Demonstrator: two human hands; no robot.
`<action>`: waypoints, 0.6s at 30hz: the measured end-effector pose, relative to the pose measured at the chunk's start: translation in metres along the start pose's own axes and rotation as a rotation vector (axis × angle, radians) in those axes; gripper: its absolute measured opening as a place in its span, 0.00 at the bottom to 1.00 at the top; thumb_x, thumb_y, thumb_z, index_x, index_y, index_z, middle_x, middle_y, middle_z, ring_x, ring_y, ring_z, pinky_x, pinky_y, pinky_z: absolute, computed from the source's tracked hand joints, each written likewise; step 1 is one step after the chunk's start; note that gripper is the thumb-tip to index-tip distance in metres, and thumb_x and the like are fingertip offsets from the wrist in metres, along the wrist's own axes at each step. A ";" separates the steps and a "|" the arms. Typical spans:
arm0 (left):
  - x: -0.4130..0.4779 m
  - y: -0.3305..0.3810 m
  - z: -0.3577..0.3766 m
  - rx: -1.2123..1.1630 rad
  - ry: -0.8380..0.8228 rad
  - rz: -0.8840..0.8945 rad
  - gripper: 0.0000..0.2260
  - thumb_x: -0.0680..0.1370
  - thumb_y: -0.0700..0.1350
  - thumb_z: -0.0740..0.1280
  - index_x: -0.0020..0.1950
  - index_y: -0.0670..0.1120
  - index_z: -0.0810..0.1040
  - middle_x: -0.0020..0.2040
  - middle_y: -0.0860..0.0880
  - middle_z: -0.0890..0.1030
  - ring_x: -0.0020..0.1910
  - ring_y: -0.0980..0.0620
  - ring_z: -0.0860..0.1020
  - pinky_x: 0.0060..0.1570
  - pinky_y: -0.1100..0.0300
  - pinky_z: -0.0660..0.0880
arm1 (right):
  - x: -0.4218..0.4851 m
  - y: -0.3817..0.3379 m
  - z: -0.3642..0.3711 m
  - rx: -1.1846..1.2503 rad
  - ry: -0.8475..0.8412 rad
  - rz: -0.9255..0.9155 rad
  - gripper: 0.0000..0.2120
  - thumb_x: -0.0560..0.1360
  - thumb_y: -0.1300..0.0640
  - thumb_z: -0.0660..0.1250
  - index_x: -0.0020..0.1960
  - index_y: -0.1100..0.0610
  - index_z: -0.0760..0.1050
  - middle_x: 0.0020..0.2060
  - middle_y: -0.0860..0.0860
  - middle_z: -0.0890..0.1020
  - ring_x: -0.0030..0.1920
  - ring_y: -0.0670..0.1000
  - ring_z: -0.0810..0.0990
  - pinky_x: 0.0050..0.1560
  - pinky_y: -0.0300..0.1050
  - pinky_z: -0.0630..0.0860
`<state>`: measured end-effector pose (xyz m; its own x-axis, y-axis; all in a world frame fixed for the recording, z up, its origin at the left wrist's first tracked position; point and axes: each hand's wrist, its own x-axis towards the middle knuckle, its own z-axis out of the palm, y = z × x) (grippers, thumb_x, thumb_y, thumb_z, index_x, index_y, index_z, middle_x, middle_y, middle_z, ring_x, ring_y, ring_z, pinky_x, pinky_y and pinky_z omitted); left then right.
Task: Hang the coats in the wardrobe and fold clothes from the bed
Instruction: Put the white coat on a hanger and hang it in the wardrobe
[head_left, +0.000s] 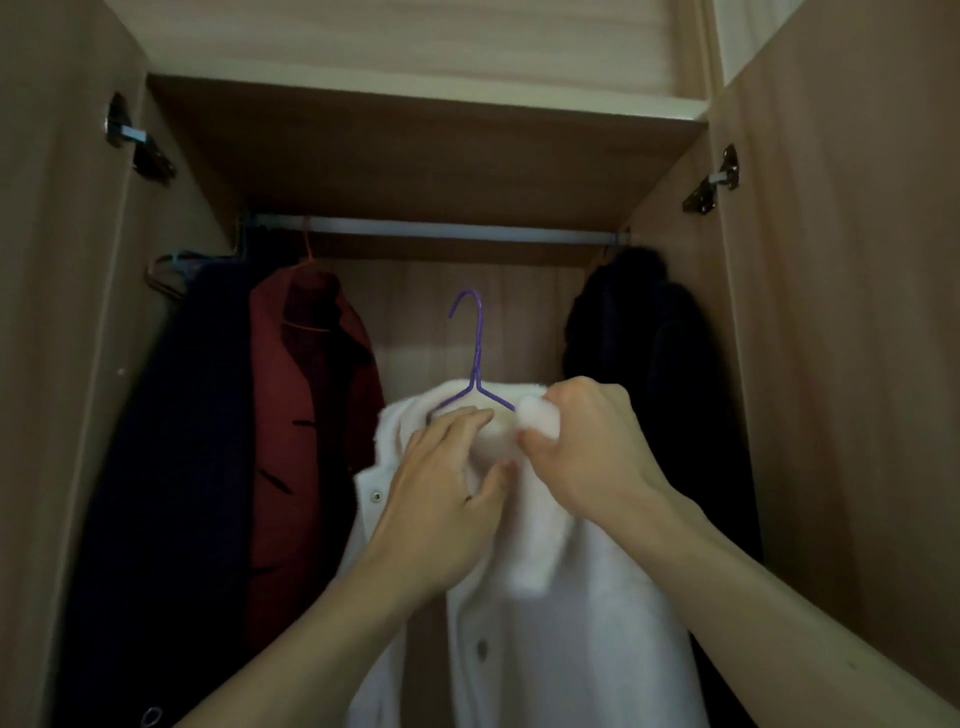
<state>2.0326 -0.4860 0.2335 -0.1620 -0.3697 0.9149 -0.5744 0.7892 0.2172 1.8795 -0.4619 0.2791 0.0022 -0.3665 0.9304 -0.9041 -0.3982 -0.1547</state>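
A white fleecy coat (566, 639) with snap buttons hangs on a purple wire hanger (475, 353) in front of the open wardrobe. The hanger's hook is free in the air, below the metal rail (441, 229). My left hand (447, 483) holds the coat's collar on the left, fingers over the hanger's shoulder and thumb under the fabric. My right hand (582, 447) pinches a fold of the white collar on the right side.
On the rail hang a dark navy coat (171, 467) and a red coat (306, 426) at the left, and a black coat (654, 353) at the right. There is a gap on the rail between them. Both wardrobe doors (852, 312) stand open at the sides.
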 end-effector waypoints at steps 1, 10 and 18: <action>0.009 -0.004 -0.001 0.007 0.001 -0.009 0.22 0.79 0.53 0.63 0.73 0.53 0.67 0.73 0.58 0.67 0.71 0.59 0.64 0.68 0.52 0.68 | 0.008 0.000 0.002 0.005 -0.001 0.010 0.14 0.71 0.53 0.69 0.33 0.56 0.67 0.31 0.52 0.73 0.29 0.52 0.71 0.25 0.39 0.59; 0.076 -0.050 0.018 0.002 0.013 0.163 0.23 0.77 0.47 0.65 0.73 0.52 0.69 0.72 0.59 0.69 0.71 0.66 0.61 0.67 0.78 0.50 | 0.059 0.002 0.050 -0.079 0.044 -0.090 0.11 0.74 0.52 0.63 0.37 0.55 0.68 0.40 0.56 0.79 0.44 0.60 0.79 0.36 0.45 0.69; 0.156 -0.113 0.015 -0.092 0.002 0.329 0.18 0.80 0.47 0.62 0.71 0.52 0.71 0.68 0.56 0.74 0.68 0.62 0.68 0.70 0.62 0.65 | 0.135 -0.019 0.096 -0.166 0.157 0.017 0.17 0.71 0.53 0.68 0.32 0.52 0.61 0.33 0.49 0.69 0.37 0.56 0.72 0.35 0.42 0.66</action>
<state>2.0597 -0.6398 0.3465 -0.3251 -0.0871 0.9416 -0.4165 0.9071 -0.0599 1.9379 -0.5848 0.3754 -0.0680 -0.2313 0.9705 -0.9615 -0.2445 -0.1257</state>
